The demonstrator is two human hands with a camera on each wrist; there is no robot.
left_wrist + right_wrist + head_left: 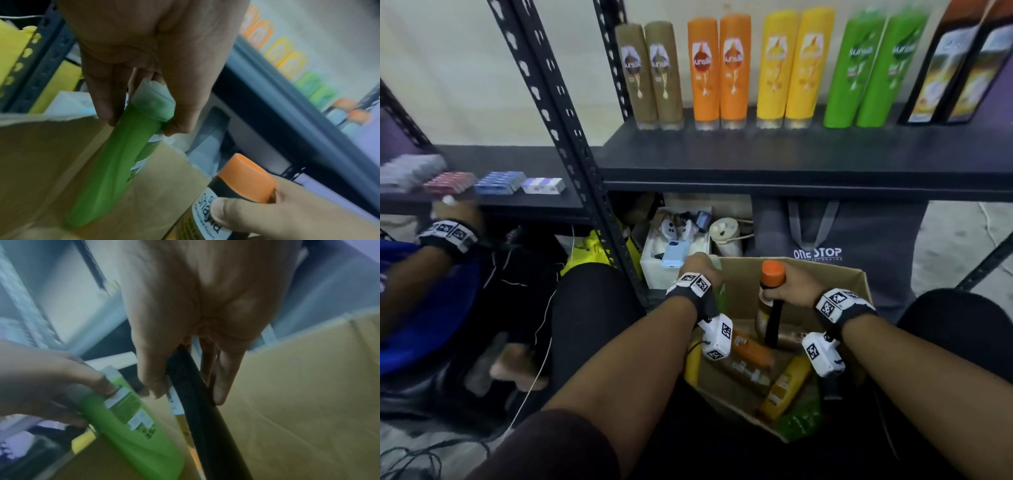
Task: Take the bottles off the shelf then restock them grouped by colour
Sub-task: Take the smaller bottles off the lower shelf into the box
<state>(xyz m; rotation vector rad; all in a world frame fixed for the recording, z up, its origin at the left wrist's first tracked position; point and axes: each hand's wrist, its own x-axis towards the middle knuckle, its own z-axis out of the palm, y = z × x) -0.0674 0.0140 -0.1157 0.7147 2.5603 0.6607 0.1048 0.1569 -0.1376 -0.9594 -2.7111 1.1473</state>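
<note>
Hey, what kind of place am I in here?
Probably a small shop or its stockroom: shampoo bottles lined up by colour on a black metal shelf, and a cardboard box of more bottles below.

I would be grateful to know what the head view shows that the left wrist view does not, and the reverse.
Only the head view shows loose bottles lying in the cardboard box and the grey bag. Only the left wrist view shows the left hand pinching the green bottle by its cap. Both show the right hand gripping the orange-capped bottle, and the shelf.
</note>
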